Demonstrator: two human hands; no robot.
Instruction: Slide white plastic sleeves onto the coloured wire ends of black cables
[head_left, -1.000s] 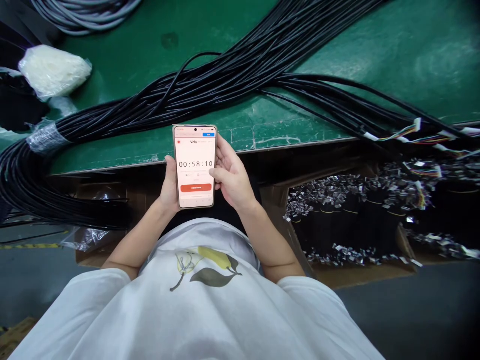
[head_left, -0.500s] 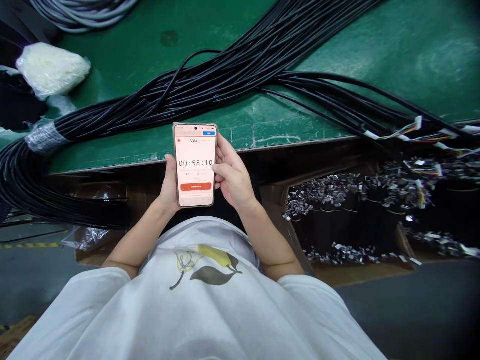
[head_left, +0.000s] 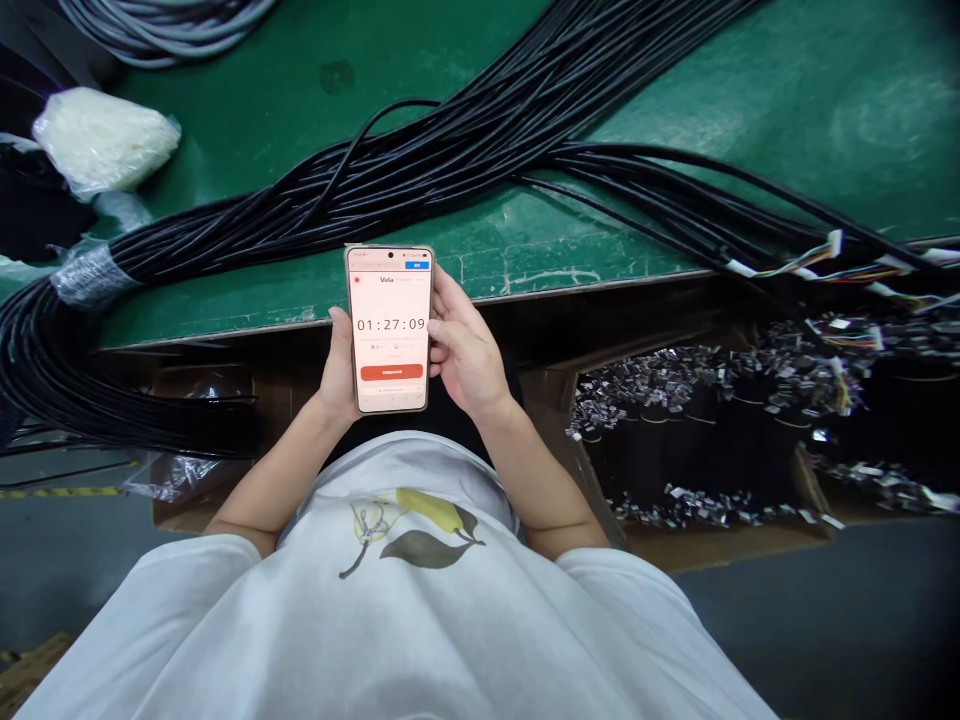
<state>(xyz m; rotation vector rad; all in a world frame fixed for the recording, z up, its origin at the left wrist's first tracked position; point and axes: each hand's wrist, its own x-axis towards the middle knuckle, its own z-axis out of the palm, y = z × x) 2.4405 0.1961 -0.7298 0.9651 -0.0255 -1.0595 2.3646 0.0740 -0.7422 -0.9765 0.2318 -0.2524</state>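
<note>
Head view, left to right:

1. Bag [head_left: 101, 138]: white, clear-wrapped, far left on the green surface [head_left: 787, 110].
2. Cable bundle [head_left: 300, 215]: black, taped at its left end, fanning right across the surface.
3. Left hand [head_left: 339, 370]: curled round the left edge of the phone [head_left: 389, 328], thumb on the rim.
4. Phone: between both hands, at the surface's near edge. Long axis points away from the body. Screen up, reading 01:27:09.
5. Right hand [head_left: 465, 355]: cupping the phone's right edge, thumb laid on the screen. Both hands equally near.
6. Box [head_left: 712, 550]: cardboard, lower right, holding connector-tipped cables.

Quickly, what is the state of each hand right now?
Left hand: closed around the slim rectangular phone with a lit screen, holding it.
Right hand: closed on the phone's right edge, thumb at the screen's edge.
</note>
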